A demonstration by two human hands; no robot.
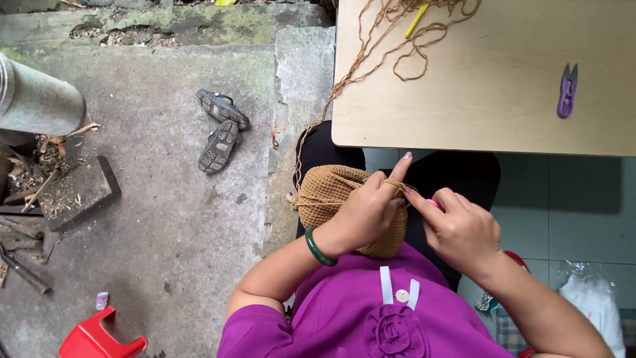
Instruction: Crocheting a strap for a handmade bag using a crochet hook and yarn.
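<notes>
The wooden table (490, 86) is my landmark, its near edge crossing just beyond my knuckles, so the room I have to move in is the strip between that edge and my chest, over my lap. On its top, toward the far side, lies the loose tan yarn (404, 40) with a yellow hook (417, 20) among its loops, and well off to the right the purple thread snips (567, 91). Below the table's near left corner sits the tan crocheted piece (331, 199), rounded, its long axis running left to right across my lap; a strand climbs from it past that corner to the tabletop. My left hand (368, 215) is the nearer one, lying right on the piece and closed around its upper right side, forefinger raised toward the table edge with yarn drawn taut over it. My right hand (460, 232) is just beside it, touching at the fingertips, pinched shut on a pink crochet hook (434, 202) of which only a bit shows
</notes>
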